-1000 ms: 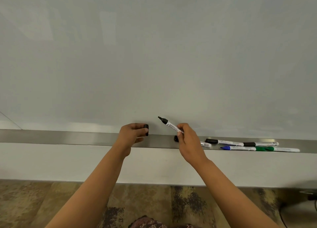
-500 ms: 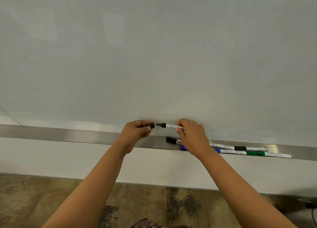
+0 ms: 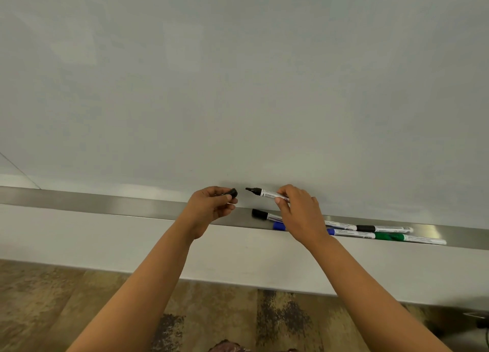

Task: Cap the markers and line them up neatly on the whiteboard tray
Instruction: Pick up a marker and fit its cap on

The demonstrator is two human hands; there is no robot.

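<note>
Steel tray (image 3: 105, 202) carries four capped markers (image 3: 370, 235) (black, blue, green), end-to-end pairs.

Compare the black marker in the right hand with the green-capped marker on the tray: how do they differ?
The black marker is uncapped, tip bare; the green-capped marker has its cap on. The black marker is held off the tray by the right hand; the green-capped marker lies on it. Its black cap sits in the left hand. Both have white barrels.
</note>
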